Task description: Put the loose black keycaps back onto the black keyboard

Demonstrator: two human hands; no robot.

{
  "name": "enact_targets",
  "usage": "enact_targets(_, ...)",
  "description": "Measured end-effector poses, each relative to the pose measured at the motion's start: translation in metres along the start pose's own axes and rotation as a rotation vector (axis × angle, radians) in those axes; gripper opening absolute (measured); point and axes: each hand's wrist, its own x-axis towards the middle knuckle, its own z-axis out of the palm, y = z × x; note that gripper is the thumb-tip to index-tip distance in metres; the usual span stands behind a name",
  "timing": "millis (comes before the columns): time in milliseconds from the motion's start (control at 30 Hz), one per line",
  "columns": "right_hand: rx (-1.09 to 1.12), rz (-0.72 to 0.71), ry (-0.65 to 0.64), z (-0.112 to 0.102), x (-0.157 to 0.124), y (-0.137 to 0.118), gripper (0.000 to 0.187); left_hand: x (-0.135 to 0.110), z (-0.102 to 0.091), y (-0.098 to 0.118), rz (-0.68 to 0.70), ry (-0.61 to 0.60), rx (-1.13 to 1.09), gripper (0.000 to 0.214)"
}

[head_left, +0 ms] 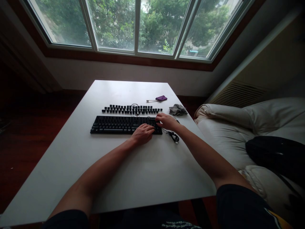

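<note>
A black keyboard (114, 124) lies lengthwise on the white table (152, 175). My left hand (143, 132) rests over its right part, fingers stretched out and touching the front keys. At the right end, my right hand (166, 121) bends its fingers down over the upper keys in a pinch. What sits between those fingertips is too small to make out. Behind the keyboard stand loose black keycaps (124, 109) in uneven rows, with thin wire loops (134, 105) among them. A coiled black USB cable (173, 136) lies right of the keyboard.
Farther back are a purple cloth (161, 98) with a thin stick beside it and a crumpled grey bag (178, 109) near the table's right edge. A pale sofa (221, 130) with a dark bag (276, 152) borders the right side. Windows (114, 25) line the far wall.
</note>
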Motion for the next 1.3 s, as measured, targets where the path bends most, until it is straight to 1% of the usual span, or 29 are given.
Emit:
enact_targets(133, -0.043, -0.004, -0.043, -0.004, 0.002, -0.004, 0.015, 0.001, 0.001, 0.001, -0.011, 0.004, 0.006, 0.035)
enact_targets(333, -0.072, 0.086, -0.054, -0.004, 0.002, -0.004, 0.013, 0.0, -0.001, 0.003, -0.026, -0.004, 0.008, 0.033)
enact_targets(433, -0.063, 0.091, -0.061, -0.005, 0.001, -0.003, 0.012, 0.0, 0.0, 0.002, -0.018, 0.013, 0.018, 0.033)
enact_targets(633, -0.033, 0.092, -0.032, -0.006, -0.001, -0.003, 0.013, 0.0, 0.004, -0.001, -0.002, 0.033, 0.026, 0.033)
enact_targets(867, 0.031, 0.108, -0.01, -0.007, -0.001, -0.002, 0.012, 0.0, 0.004, -0.001, -0.011, 0.031, 0.014, 0.034)
enact_targets(967, 0.017, 0.125, -0.001, -0.007, 0.0, -0.004, 0.015, -0.001, 0.004, -0.001, -0.012, 0.021, 0.016, 0.034)
enact_targets(1133, -0.019, 0.087, 0.005, -0.003, -0.003, -0.006, 0.013, 0.0, 0.003, -0.001, -0.017, 0.018, 0.016, 0.035)
enact_targets(1300, -0.008, 0.058, 0.027, 0.006, -0.005, 0.001, 0.015, -0.001, 0.003, -0.001, -0.018, 0.016, 0.015, 0.035)
